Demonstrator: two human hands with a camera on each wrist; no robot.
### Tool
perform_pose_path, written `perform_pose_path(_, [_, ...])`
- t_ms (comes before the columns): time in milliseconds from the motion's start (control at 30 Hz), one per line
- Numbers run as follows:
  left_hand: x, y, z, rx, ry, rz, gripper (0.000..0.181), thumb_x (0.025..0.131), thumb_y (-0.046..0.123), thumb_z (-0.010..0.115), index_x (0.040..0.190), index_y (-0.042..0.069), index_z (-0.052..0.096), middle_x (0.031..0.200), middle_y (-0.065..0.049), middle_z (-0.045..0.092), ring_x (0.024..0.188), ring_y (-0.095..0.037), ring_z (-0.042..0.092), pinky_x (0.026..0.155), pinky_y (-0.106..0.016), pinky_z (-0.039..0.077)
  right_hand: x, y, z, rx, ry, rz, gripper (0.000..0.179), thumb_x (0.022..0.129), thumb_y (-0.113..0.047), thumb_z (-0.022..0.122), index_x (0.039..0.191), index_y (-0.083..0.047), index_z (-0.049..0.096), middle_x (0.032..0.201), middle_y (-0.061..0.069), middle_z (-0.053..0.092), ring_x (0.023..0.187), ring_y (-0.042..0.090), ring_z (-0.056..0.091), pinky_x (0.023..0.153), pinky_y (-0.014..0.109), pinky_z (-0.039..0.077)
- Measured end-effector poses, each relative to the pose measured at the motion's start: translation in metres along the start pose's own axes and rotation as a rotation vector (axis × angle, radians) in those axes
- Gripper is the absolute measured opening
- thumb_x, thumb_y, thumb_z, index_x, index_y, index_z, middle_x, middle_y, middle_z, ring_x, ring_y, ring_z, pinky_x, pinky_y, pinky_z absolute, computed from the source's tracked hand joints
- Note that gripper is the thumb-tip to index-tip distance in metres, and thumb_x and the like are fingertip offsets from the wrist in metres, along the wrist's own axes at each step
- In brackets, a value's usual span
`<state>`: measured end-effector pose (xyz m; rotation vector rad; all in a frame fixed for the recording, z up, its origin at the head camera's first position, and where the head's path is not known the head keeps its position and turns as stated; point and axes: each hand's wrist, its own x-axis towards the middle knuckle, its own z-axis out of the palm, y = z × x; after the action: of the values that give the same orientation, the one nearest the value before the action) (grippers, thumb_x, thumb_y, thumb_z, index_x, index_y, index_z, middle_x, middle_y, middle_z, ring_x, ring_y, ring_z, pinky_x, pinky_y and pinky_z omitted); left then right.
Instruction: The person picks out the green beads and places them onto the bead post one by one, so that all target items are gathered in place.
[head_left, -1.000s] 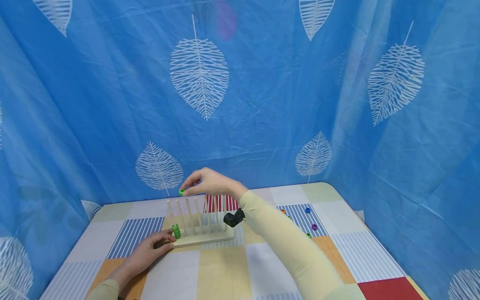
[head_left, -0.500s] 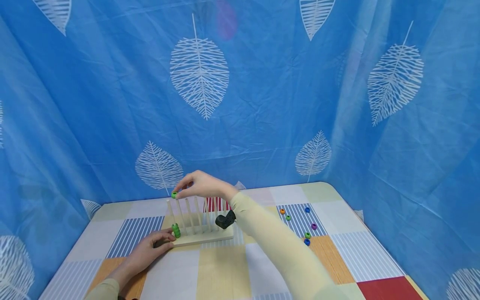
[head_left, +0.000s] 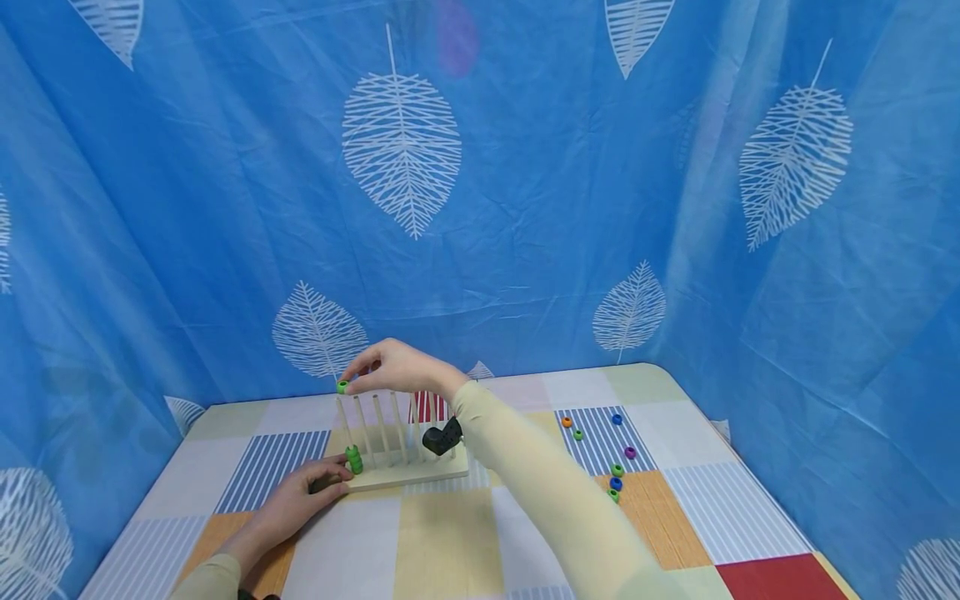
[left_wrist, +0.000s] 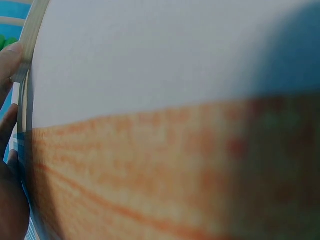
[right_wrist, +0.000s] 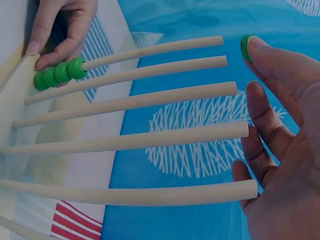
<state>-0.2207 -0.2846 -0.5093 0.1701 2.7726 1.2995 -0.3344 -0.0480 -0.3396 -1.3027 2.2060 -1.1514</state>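
A wooden peg board [head_left: 412, 476] with a row of upright pegs stands on the table. Several green beads [head_left: 354, 459] are stacked at the foot of its leftmost peg. My left hand [head_left: 292, 500] grips the board's left end, fingertips close beside the stack. In the left wrist view only its fingers [left_wrist: 9, 62] show at the left edge. My right hand [head_left: 401, 367] pinches another green bead [right_wrist: 245, 47] between thumb and forefinger. This bead hangs just above the leftmost peg's tip, with a small gap in the right wrist view. The other right fingers curve near the neighbouring peg ends.
Loose beads lie on the patchwork tablecloth [head_left: 450, 542] to the right: an orange bead [head_left: 566, 422], a purple bead [head_left: 630, 452], blue ones [head_left: 617, 419] and green ones [head_left: 617, 470]. A blue leaf-patterned curtain [head_left: 510, 208] surrounds the table's back and sides.
My right hand has moved left with the green bead, from over the second peg to the leftmost one. More loose beads show past the forearm. The left hand has stayed in place.
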Motion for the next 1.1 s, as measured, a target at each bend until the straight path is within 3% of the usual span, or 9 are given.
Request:
perform_pose_path(267, [0.000, 0.000, 0.001, -0.003, 0.000, -0.003, 0.015, 0.097, 0.031, 0.073, 0.108, 0.022, 0.074, 0.148, -0.017, 0.054, 0.141, -0.045, 0.041, 0.113, -0.069, 0.029, 0.004, 0.000, 0.003, 0.006, -0.011, 0.000, 0.026, 0.098, -0.027, 0.072, 0.122, -0.017, 0.075, 0.108, -0.011, 0.070, 0.089, 0.016, 0.062, 0.069, 0.025, 0.049])
perform_pose_path(400, [-0.001, 0.000, 0.001, -0.011, 0.000, -0.009, 0.016, 0.097, 0.031, 0.073, 0.109, 0.021, 0.074, 0.149, -0.017, 0.054, 0.142, -0.045, 0.041, 0.113, -0.069, 0.030, 0.006, 0.000, 0.005, 0.008, -0.017, -0.010, 0.026, 0.099, -0.027, 0.071, 0.122, -0.017, 0.075, 0.108, -0.012, 0.069, 0.092, 0.019, 0.062, 0.075, 0.033, 0.053])
perform_pose_path(533, [-0.001, 0.001, 0.001, -0.010, 0.002, -0.003, 0.016, 0.097, 0.031, 0.073, 0.109, 0.021, 0.074, 0.148, -0.017, 0.054, 0.141, -0.046, 0.041, 0.113, -0.069, 0.030, 0.006, 0.000, 0.006, 0.014, -0.023, -0.017, 0.026, 0.099, -0.025, 0.071, 0.122, -0.016, 0.075, 0.109, -0.013, 0.070, 0.093, 0.013, 0.063, 0.081, 0.036, 0.056])
perform_pose_path(667, [-0.002, 0.001, 0.001, -0.023, 0.000, 0.003, 0.016, 0.097, 0.030, 0.073, 0.109, 0.021, 0.075, 0.148, -0.018, 0.054, 0.141, -0.046, 0.041, 0.113, -0.069, 0.030, 0.006, 0.001, 0.008, 0.022, -0.027, -0.011, 0.025, 0.099, -0.024, 0.072, 0.122, -0.015, 0.075, 0.112, -0.013, 0.069, 0.097, 0.009, 0.063, 0.081, 0.027, 0.055])
perform_pose_path(1100, [-0.003, 0.002, 0.002, -0.031, -0.008, 0.002, 0.016, 0.097, 0.030, 0.073, 0.109, 0.020, 0.075, 0.148, -0.019, 0.053, 0.141, -0.047, 0.041, 0.112, -0.070, 0.030, 0.006, 0.002, 0.011, 0.014, -0.027, 0.012, 0.025, 0.098, -0.025, 0.073, 0.121, -0.018, 0.076, 0.119, -0.013, 0.067, 0.107, 0.003, 0.059, 0.087, 0.022, 0.052])
